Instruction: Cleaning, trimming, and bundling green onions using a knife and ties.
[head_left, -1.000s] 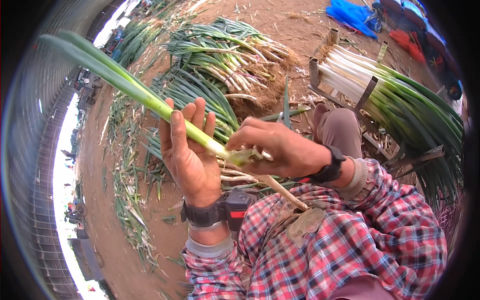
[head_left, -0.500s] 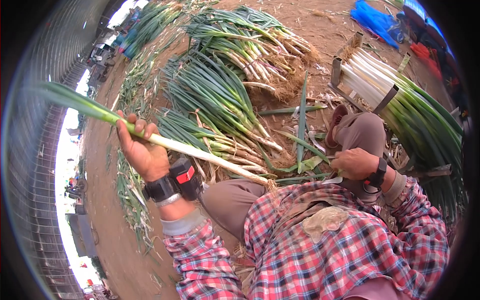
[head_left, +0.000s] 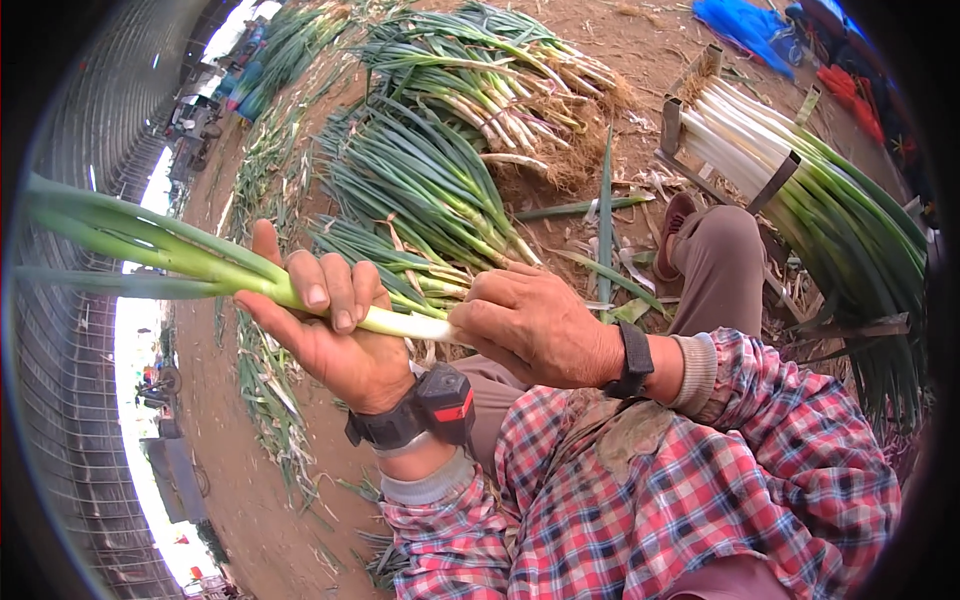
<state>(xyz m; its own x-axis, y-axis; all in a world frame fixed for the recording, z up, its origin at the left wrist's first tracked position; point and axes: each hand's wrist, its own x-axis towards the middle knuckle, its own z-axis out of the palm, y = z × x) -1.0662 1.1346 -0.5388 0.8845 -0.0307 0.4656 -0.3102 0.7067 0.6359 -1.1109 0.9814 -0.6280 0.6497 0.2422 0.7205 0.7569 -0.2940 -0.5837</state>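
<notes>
From here I see the person's left hand (head_left: 345,325), fingers curled round a green onion (head_left: 240,273) held out before the checked shirt (head_left: 690,490), leaves pointing left. The right hand (head_left: 545,325) has its fingers closed over the white end. Beyond, heaped onions (head_left: 415,185) lie on soil; at right, pale stalks (head_left: 745,140) fill a rack (head_left: 776,182).

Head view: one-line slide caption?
Left hand and right hand hold one green onion, with heaped onions ahead and a loaded rack at right.
</notes>
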